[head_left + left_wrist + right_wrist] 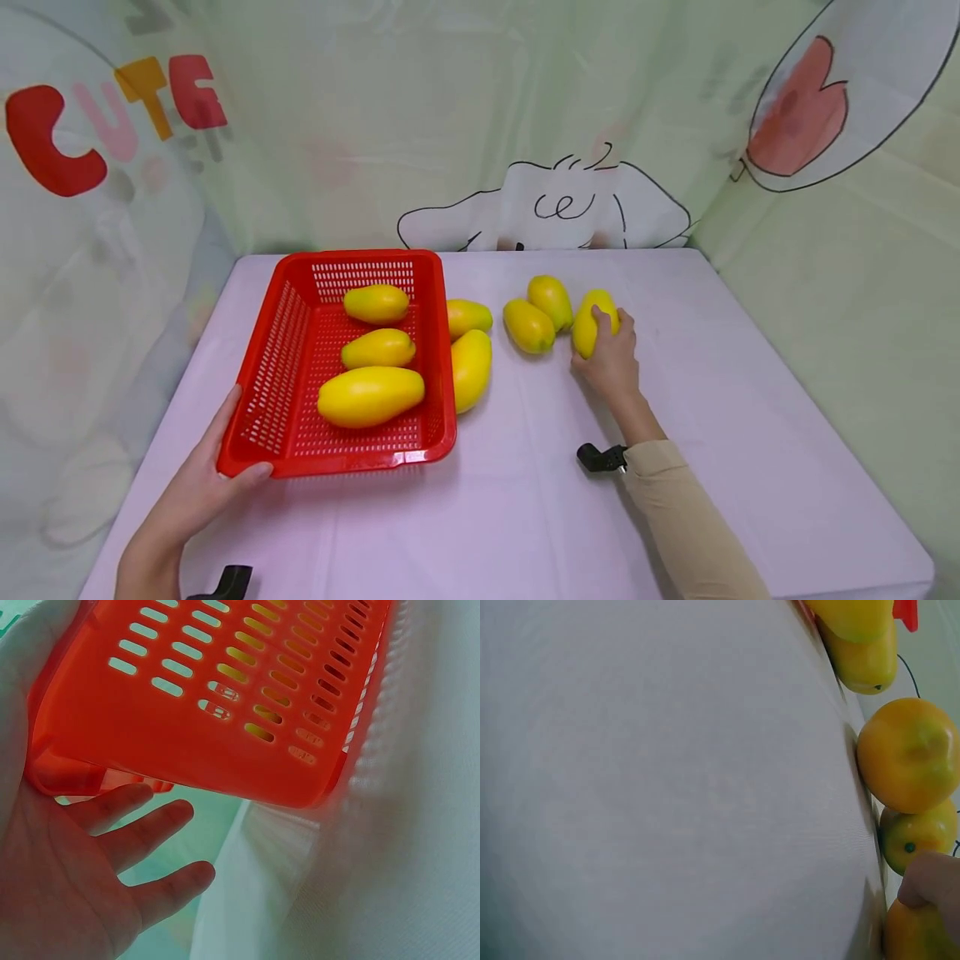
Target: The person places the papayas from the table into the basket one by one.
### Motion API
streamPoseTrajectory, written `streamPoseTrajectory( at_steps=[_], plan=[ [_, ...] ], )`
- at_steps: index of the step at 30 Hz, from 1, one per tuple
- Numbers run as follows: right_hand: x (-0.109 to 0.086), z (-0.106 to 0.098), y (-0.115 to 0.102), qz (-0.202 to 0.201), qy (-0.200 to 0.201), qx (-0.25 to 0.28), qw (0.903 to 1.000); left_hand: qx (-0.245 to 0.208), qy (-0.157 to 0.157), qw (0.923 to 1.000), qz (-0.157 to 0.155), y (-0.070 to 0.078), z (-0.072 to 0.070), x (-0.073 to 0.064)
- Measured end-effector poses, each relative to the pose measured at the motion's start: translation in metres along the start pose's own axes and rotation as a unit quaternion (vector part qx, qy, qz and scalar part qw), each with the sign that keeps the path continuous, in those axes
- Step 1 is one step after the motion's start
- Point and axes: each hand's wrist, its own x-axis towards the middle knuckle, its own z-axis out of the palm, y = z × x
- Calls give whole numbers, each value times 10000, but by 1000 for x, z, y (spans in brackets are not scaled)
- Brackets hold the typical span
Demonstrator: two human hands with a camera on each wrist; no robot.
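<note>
My left hand (197,479) grips the near left corner of a red plastic basket (255,442), thumb over the rim. In the left wrist view, several fingers (154,832) extend below the basket's rim. Three yellow mangoes lie inside, the largest mango (371,397) nearest me. On the right, my right hand (611,358) holds a yellow mango (588,323) between thumb and fingers on the table. Just left of it sit a mango (550,302) and another mango (529,326), touching or nearly so. The right wrist view shows the thumb (930,879) over the held mango (915,934).
Against the basket's right side lie a mango (469,318) and a curved mango (472,371), both partly hidden by it. A white cloth covers the table (517,500). Printed curtains (375,125) stand behind and along both sides. Black wrist mounts (600,457) show at both wrists.
</note>
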Motion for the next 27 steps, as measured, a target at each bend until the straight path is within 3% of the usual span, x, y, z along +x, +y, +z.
streamPoseTrajectory(
  at_steps=[5, 13, 27],
  plan=[
    [-4, 3, 1, 111, 58, 88, 9999, 19, -11, 10000, -91, 1, 0, -1],
    [-7, -4, 10, 219, 201, 727, 9969, 6, -21, 9999, -121, 1, 0, 0],
    [-21, -23, 18, 599, -45, 1266, 9901, 4, -123, 9998, -157, -2, -2, 1]
  ],
)
